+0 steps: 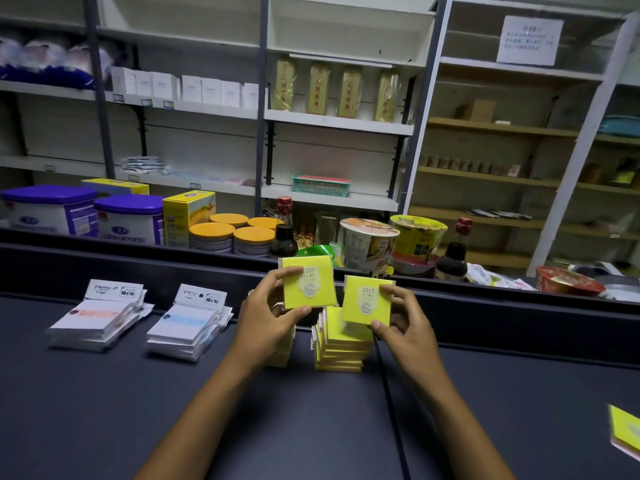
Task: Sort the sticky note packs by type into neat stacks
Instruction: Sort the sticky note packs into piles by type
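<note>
Orange-label stack (95, 320) and blue-label stack (188, 327) sit squared on the bench (104, 410). Left hand (268, 318) pinches 1 yellow pack (309, 285); right hand (403, 322) pinches another (367, 299) above the yellow stack (341, 348) — already skewed, so careless placement likely topples it.

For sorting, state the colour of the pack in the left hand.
Bright yellow square sticky note pack with a pale round label, clearest in the head view.

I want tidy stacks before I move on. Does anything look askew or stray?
The yellow stack below the right hand leans, its packs fanned unevenly. One yellow pack lies alone at the counter's right edge, away from every stack.
</note>
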